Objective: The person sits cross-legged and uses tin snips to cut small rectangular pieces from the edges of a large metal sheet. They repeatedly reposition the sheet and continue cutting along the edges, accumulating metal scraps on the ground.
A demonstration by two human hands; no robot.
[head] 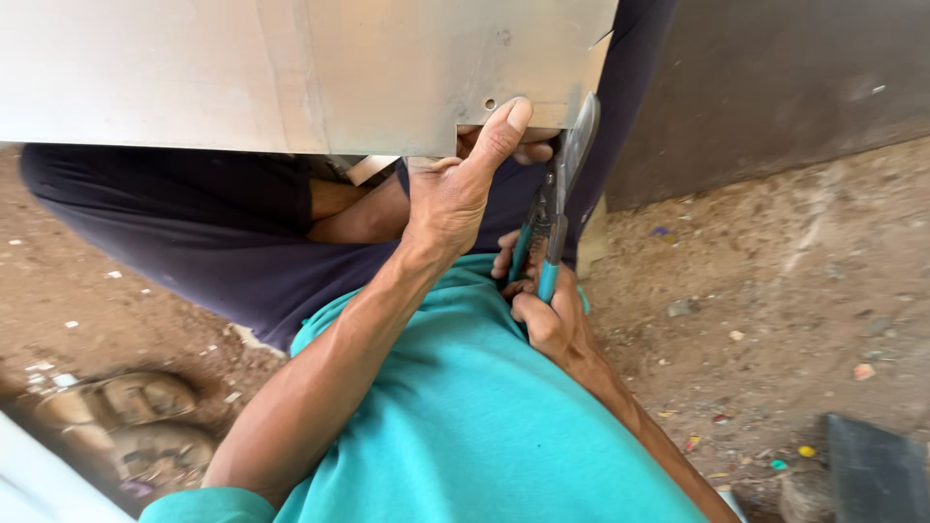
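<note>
The left hand grips the lower edge of a grey sheet-metal panel, thumb pressed flat beside a small hole, while the right hand is closed around the teal handles of tin snips whose blades meet the panel's right-hand bottom edge. Below lie the person's teal shirt and dark trousers. Around them spreads a bare dirt floor strewn with small scraps, a dusty sandal at left and a dark wall at upper right.
</note>
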